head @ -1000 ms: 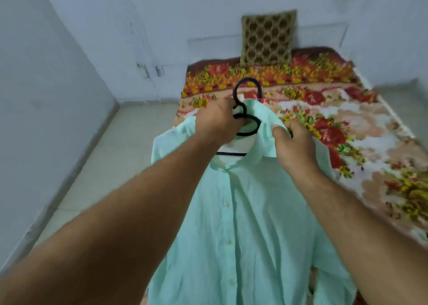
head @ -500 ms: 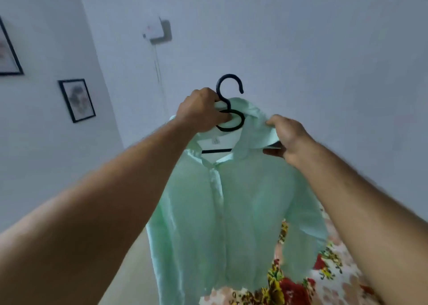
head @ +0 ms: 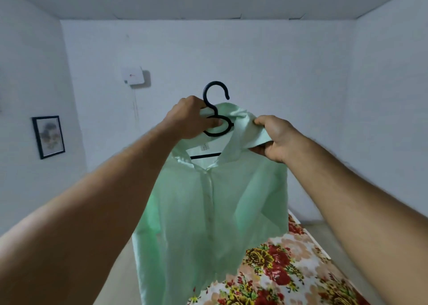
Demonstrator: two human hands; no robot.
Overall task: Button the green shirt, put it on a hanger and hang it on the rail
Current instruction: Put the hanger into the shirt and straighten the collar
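The mint-green shirt [head: 208,212] hangs buttoned down its front on a black hanger [head: 214,96], lifted in the air before me. My left hand [head: 187,119] grips the hanger's neck just under the hook, a finger through its lower loop. My right hand [head: 275,138] pinches the right side of the collar and shoulder. The hook stands free above my left hand. No rail shows in this view.
A bed with a floral cover [head: 289,270] lies below at the right. White walls surround me, with a framed picture [head: 48,136] on the left wall and a small white box [head: 134,75] on the far wall.
Both hands have lifted the shirt on its hanger off the bed and up to chest height. My view has swung up from the bed to the far wall and ceiling.
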